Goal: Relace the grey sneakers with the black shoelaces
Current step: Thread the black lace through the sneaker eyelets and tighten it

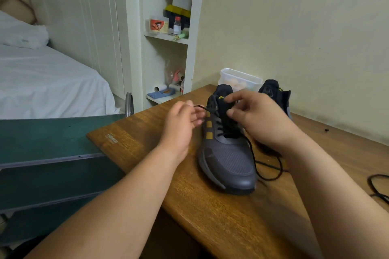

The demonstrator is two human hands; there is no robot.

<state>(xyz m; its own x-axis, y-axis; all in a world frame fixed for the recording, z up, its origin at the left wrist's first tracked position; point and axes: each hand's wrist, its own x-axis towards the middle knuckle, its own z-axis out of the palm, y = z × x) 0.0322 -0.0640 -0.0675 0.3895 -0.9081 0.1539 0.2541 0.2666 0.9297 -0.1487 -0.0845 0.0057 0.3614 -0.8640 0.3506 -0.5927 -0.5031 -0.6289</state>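
On a wooden table (pixel 147 139) in a bedroom, the grey sneaker (pixel 229 162) stands with its toe toward the camera, its pair (pixel 275 92) behind it near the wall. The left hand (pixel 181 126) pinches one end of the black shoelace (pixel 254 161) just outside a top eyelet, while the right hand (pixel 254 118) curls over the tongue, its grasp hidden. To do this well, draw the end through evenly, steady the upper, and keep the slack tail from snagging.

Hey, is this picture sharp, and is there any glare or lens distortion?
Head view: left hand fingertips on the black shoelace slightly blurred; grey mesh sneaker fairly sharp; light soft, no glare on brown wooden table; wide-angle lens tilts the white shelf frame.
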